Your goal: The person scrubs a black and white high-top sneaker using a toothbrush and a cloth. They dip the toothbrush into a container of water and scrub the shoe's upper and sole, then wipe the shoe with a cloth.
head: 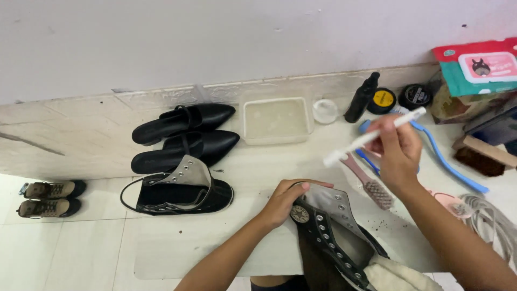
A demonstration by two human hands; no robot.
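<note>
My left hand [284, 202] grips the top edge of a black high-top sneaker [333, 237] with metal eyelets, propped at the near edge of the counter. A white cloth [396, 275] is stuffed against its lower part. My right hand [397, 150] is raised above the counter, holding a white toothbrush [371, 137] tilted with its head toward the lower left. The matching black high-top sneaker [180, 191] lies on its side to the left.
Two black pointed flat shoes [186, 134] sit at the back left. A clear plastic tub [277, 119], a small lid, a black bottle [362, 97], two polish tins, blue and pink brushes, a wooden brush [482, 155], a wipes pack and a cord crowd the right side. Brown boots [49, 198] stand on the floor.
</note>
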